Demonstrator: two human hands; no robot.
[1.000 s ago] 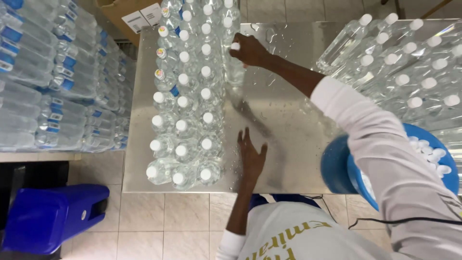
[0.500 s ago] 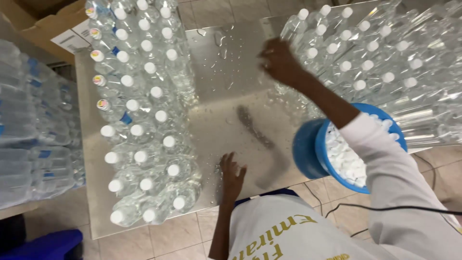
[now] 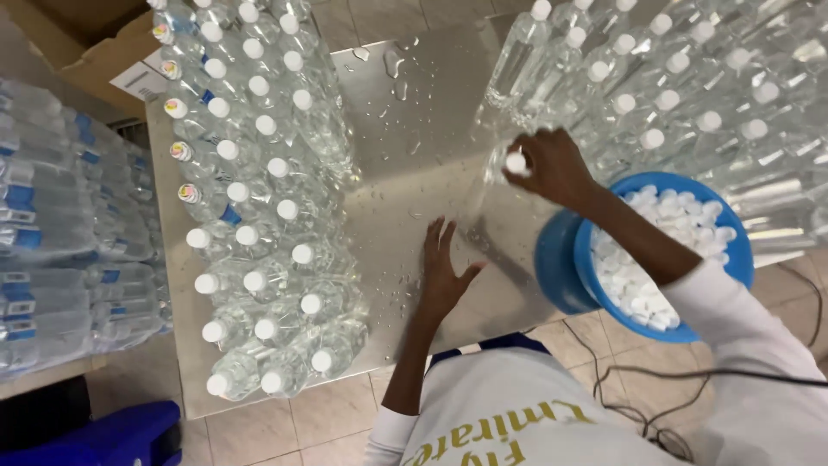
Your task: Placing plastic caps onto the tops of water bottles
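Right hand (image 3: 556,166) grips a clear water bottle (image 3: 509,177) by its white cap, beside the blue tub (image 3: 561,259); left hand (image 3: 444,272) open, flat on wet desk (image 3: 414,112). Bottle likely heavy, slippery; hold neck.

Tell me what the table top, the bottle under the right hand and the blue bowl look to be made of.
Table top: likely stainless steel, dull grey sheen with beaded droplets.
Bottle under the right hand: clear thin plastic, see-through, white cap.
Blue bowl: probably moulded plastic, smooth and uniformly coloured.
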